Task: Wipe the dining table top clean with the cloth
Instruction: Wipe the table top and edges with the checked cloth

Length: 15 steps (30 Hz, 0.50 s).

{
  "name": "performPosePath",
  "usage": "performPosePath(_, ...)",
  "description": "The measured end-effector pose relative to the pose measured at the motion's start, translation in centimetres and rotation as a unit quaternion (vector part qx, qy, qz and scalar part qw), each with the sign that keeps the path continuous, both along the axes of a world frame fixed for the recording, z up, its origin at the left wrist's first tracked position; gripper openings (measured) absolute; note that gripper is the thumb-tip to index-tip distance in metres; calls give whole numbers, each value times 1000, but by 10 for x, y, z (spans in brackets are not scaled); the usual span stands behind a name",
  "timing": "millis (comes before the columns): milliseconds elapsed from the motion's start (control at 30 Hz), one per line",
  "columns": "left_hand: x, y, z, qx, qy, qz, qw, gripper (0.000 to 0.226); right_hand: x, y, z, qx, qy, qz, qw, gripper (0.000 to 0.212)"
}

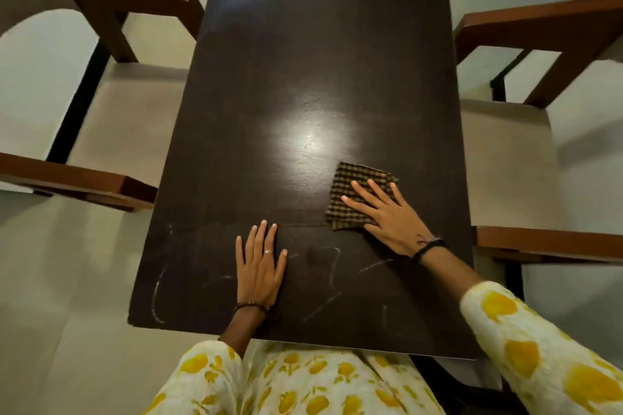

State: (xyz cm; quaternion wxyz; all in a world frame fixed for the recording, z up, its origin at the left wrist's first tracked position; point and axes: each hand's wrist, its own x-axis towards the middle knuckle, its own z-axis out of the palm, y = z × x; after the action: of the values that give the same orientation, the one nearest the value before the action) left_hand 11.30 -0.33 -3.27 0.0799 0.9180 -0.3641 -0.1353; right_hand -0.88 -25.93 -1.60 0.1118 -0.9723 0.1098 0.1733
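The dark brown dining table top (pixel 303 61) fills the middle of the view. A small brown-and-yellow checked cloth (pixel 354 182) lies folded on its right half. My right hand (pixel 387 216) presses flat on the cloth's near corner, fingers spread. My left hand (pixel 261 266) rests flat on the bare table near the front edge, fingers together, holding nothing. White chalky marks (pixel 158 293) streak the near strip of the table around and between my hands. A bright light reflection sits at the table's centre.
Wooden armchairs with pale cushions flank the table: one on the left (pixel 101 0) and one on the right (pixel 546 27). Their armrests (pixel 77 182) (pixel 553 242) come close to the table's side edges. A pale floor lies beyond the far edge.
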Motion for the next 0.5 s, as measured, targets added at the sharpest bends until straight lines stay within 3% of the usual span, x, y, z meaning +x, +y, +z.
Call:
performPosePath(133,-2,-1,-1,-3,-3,8,1000,57,-52,-36,5,25,11,-74,997,65)
performPosePath(267,-10,-9,5,-12,-2,-30,999,55,-48,-28,5,54,-10,-115,992,58)
performPosePath(500,-44,-43,13,6,1,-160,987,48,9,14,-2,19,-14,-52,998,61)
